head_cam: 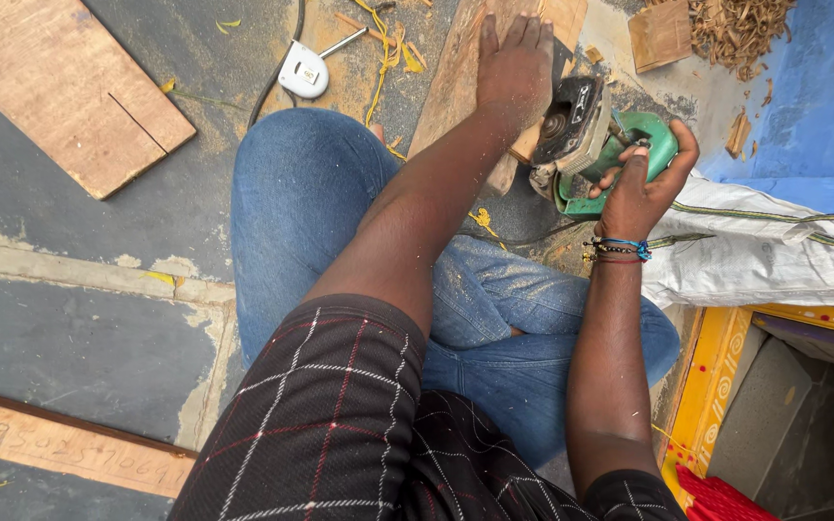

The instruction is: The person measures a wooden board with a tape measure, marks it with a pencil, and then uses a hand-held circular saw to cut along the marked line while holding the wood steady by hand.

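My left hand [514, 64] lies flat, fingers spread, on a long wooden plank [456, 72] that rests on the ground in front of my knee. My right hand [643, 183] grips the handle of a green power tool [598, 135] with a grey metal head, held just right of the plank's near end. A beaded bracelet and a blue cord circle my right wrist. My legs in blue jeans are folded beneath both arms.
A white tape measure [303, 69] and a black cable lie at the top centre. A large plywood board [65, 82] sits top left, another plank [69, 446] bottom left. A white woven sack [755, 246], wood shavings [736, 29] and a yellow painted edge [716, 386] are on the right.
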